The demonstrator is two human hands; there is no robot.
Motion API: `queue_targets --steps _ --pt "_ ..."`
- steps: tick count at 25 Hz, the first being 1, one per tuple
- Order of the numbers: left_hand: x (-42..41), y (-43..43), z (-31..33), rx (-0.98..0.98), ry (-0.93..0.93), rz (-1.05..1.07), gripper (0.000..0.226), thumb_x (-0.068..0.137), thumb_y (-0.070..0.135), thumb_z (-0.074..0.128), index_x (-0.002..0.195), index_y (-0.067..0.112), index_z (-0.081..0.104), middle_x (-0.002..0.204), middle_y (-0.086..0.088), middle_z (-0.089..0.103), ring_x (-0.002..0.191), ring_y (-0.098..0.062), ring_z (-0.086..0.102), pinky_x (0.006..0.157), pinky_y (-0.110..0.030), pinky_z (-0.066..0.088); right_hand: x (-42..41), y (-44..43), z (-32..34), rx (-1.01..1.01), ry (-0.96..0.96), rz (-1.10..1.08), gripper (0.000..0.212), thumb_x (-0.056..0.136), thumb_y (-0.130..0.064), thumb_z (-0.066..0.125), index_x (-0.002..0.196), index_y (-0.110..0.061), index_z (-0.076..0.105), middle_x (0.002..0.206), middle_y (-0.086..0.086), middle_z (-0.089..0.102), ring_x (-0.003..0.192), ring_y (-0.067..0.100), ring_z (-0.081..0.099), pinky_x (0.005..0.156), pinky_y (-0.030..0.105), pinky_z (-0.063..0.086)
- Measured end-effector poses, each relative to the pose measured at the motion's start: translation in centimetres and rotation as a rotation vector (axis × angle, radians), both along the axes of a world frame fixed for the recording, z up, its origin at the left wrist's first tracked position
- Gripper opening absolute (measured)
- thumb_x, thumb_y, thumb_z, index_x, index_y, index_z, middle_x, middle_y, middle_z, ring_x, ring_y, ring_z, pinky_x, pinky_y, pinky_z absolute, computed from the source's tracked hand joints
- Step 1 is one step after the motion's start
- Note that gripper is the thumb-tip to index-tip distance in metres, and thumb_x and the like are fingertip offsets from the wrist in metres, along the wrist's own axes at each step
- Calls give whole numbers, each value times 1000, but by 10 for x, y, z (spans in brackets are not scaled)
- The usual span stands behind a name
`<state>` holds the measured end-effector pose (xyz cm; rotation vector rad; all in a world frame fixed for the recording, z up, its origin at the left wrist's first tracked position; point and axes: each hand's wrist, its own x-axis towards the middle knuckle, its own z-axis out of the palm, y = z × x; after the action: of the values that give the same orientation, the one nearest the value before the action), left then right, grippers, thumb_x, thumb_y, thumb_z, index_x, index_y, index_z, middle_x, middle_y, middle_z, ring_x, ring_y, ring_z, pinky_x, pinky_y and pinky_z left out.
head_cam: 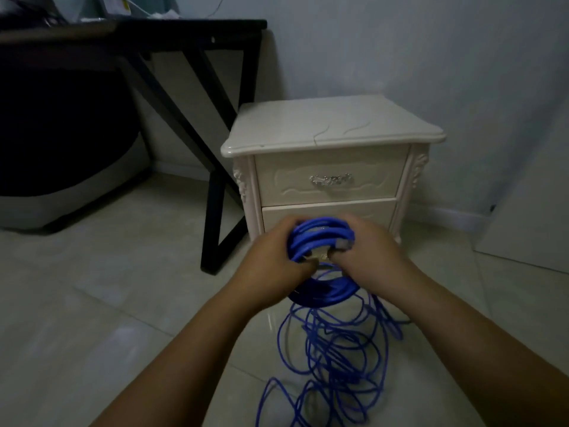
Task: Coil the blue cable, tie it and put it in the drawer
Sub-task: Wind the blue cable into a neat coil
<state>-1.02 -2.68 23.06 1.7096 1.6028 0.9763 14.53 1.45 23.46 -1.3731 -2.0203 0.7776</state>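
Nightstand (332,127) dead ahead, top drawer (329,180) looks shut. Blue cable (320,232): part-wound coil held upright in front of the lower drawer. The slack drops straight down into loose loops (335,349) on the floor, on the person's side. Left hand (271,257) grips the coil's left side, right hand (372,251) curls round its right. Plug (320,255) sits between the thumbs, can't tell which pinches it. Slack feeds from below, both hands equally near.
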Motion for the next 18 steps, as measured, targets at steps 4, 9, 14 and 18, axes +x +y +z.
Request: queue_targets --steps 4,9,14,18 --pt "6 1 -19 -1 118 -11 23 81 10 68 100 21 60 83 5 64 72 -4 61 71 -28 54 -8 -6 -16 148 -275 146 26 87 -16 60 112 -23 56 85 -8 58 78 13 55 65 23 41" --pt "5 11 -15 -72 -383 190 16 87 9 61 98 20 64 73 0 62 64 -16 58 65 -35 51 11 7 -18 -254 208 79 39 75 -23 78 105 -33 57 84 -1 71 74 14 70 68 29 58" --pt "1 14 -20 -118 -738 327 13 90 6 55 100 9 62 56 -1 45 52 -15 47 58 -32 42 13 4 -27 -503 292 109 37 76 -30 78 110 -28 62 96 -8 72 81 8 71 71 29 57" --pt "9 14 -23 -153 -1120 420 8 91 5 54 97 9 57 53 1 40 44 -11 42 51 -27 42 -3 -3 -28 -554 607 -10 24 82 -17 72 104 -16 64 84 3 75 81 18 72 72 31 55"
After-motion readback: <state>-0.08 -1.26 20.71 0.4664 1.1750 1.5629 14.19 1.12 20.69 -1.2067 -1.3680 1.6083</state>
